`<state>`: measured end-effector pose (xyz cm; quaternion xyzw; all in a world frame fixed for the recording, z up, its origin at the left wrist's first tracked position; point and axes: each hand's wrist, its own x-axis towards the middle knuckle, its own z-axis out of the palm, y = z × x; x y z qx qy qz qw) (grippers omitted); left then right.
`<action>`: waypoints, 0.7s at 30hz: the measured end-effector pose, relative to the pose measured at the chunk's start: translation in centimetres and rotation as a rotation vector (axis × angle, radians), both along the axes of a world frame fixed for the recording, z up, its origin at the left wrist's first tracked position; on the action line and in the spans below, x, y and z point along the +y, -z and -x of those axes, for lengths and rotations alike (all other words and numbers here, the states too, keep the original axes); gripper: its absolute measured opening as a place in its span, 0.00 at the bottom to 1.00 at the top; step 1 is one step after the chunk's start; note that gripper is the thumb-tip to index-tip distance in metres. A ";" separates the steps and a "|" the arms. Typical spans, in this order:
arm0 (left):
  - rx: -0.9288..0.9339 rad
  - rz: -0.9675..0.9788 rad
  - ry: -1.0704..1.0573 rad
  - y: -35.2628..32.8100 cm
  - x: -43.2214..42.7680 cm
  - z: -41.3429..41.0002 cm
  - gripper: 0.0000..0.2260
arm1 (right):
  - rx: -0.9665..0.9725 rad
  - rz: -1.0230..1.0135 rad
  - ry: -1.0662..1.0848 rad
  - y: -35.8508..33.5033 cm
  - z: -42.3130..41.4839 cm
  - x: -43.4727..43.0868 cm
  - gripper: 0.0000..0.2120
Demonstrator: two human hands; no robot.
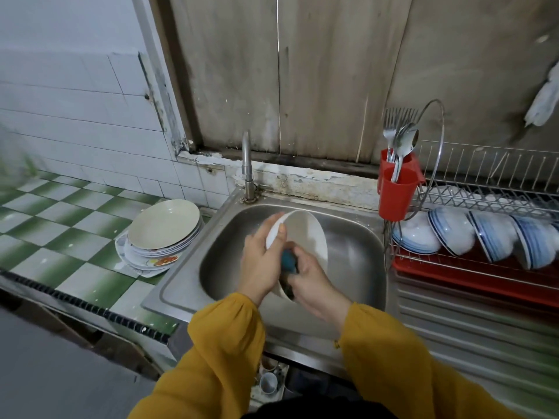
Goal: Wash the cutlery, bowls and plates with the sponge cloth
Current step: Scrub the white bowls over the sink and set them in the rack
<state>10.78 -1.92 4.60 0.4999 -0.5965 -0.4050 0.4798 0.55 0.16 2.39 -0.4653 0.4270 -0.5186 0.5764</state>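
two hands are holding a white bowl and a cloth over the sink.

yellow sleeves [223, 352] are reaching in from the bottom edge. the left hand [261, 261] is holding the white bowl [305, 234] tilted on its side above the sink [357, 246], its grip clamped on the rim with the thumb lying over the edge. the right hand [311, 282] is keeping its grip closed round the blue sponge cloth [289, 260], pressing it against the lower inside of the bowl. to the left, a stack of plates [165, 234] is leaning on the green-checked counter [60, 237], just beside the sink. to the right, blue-striped bowls [490, 237] are standing on edge in a wire rack [484, 182] over a red tray. further back, the tap [247, 164] is standing behind the basin, and forks and spoons [399, 137] are sticking up from a red holder [396, 189] hanging on the end of the rack.
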 end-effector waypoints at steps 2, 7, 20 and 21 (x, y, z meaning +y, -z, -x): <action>0.083 -0.023 0.016 -1.1 -0.6 -1.2 0.18 | 0.505 0.209 -0.275 0.3 2.4 -0.7 0.21; 0.196 -0.115 0.102 -1.6 0.0 -1.9 0.13 | 1.519 0.973 -0.111 -1.0 6.2 -3.9 0.23; 0.247 -0.051 0.043 -2.1 -0.2 -1.5 0.18 | 1.770 0.930 -0.269 -3.0 6.9 -5.2 0.22; 0.276 -0.052 0.030 -2.3 -0.3 -1.4 0.18 | 1.800 0.938 -0.228 -2.8 6.7 -5.3 0.21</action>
